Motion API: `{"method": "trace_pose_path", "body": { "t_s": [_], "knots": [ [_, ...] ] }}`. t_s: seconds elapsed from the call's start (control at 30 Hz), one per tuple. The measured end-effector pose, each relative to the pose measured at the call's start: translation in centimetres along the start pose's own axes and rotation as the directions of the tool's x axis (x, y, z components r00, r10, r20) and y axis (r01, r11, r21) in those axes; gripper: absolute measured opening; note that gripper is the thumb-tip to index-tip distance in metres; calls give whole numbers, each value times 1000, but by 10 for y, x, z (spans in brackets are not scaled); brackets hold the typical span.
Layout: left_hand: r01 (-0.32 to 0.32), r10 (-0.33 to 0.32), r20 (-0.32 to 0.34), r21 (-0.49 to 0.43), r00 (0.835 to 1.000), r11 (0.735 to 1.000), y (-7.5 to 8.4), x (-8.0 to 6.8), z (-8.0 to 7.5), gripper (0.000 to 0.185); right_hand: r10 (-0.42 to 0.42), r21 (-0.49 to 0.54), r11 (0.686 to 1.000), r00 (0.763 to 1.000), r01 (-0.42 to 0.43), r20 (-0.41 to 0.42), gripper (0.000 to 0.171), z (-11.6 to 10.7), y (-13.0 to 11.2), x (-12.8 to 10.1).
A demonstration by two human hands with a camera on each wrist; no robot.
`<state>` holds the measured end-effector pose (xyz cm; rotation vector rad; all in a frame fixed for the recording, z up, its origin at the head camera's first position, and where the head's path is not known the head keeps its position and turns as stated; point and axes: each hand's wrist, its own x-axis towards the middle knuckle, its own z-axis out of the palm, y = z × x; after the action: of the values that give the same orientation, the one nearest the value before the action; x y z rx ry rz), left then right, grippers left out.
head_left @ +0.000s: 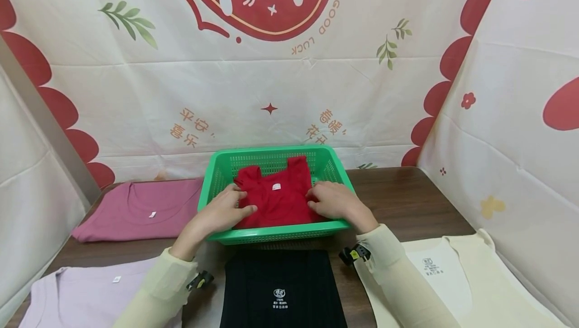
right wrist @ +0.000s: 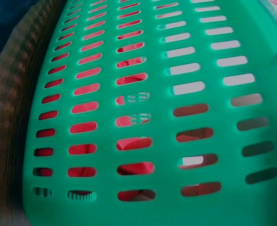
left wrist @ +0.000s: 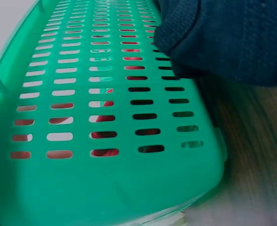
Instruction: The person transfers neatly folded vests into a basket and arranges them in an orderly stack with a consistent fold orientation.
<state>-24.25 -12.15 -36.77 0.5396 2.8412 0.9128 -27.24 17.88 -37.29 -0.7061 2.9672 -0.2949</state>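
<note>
A folded red garment (head_left: 276, 200) with a white neck label lies in a green slotted basket (head_left: 271, 236) at the middle of the table. My left hand (head_left: 226, 210) rests on the garment's left edge, fingers and thumb spread on top. My right hand (head_left: 332, 200) lies on its right edge, fingertips bent down onto the cloth. Both wrist views show only the basket wall (left wrist: 82, 179) (right wrist: 199, 141) from close up, with red cloth (right wrist: 133, 141) visible through the slots; neither hand appears in them.
On the brown table (head_left: 407, 202) lie a folded black garment (head_left: 282, 288) in front of the basket, a pink top (head_left: 135, 212) at left, a lilac one (head_left: 86, 293) at near left, and a cream one (head_left: 457, 278) at near right. Printed cloth walls enclose three sides.
</note>
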Motion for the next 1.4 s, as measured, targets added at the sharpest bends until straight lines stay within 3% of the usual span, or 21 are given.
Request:
{"method": "trace_pose_path", "body": {
  "t_s": [0.27,0.5,0.7,0.9,1.17,1.4],
  "knots": [
    [-21,21,4,32,1000,999,0,1,1,50,-6,14,1000,999,7,-53,27,0,1,-2],
    [-30,29,22,30,999,999,0,0,1,58,-25,57,998,995,31,-98,35,-1,2,-2],
    [-64,64,1,38,998,997,0,0,1,58,-55,121,990,983,77,-176,29,-2,5,-1],
    [-112,110,-98,-20,989,993,-2,0,1,49,-113,180,969,952,169,-284,22,-3,7,-1],
    [-124,80,-204,-213,976,969,0,-3,-6,32,-134,260,933,911,249,-390,20,-12,5,-5],
    [-135,76,-261,-216,962,967,13,-10,-14,28,-164,228,926,864,301,-476,19,-33,-2,-19]
  ]
}}
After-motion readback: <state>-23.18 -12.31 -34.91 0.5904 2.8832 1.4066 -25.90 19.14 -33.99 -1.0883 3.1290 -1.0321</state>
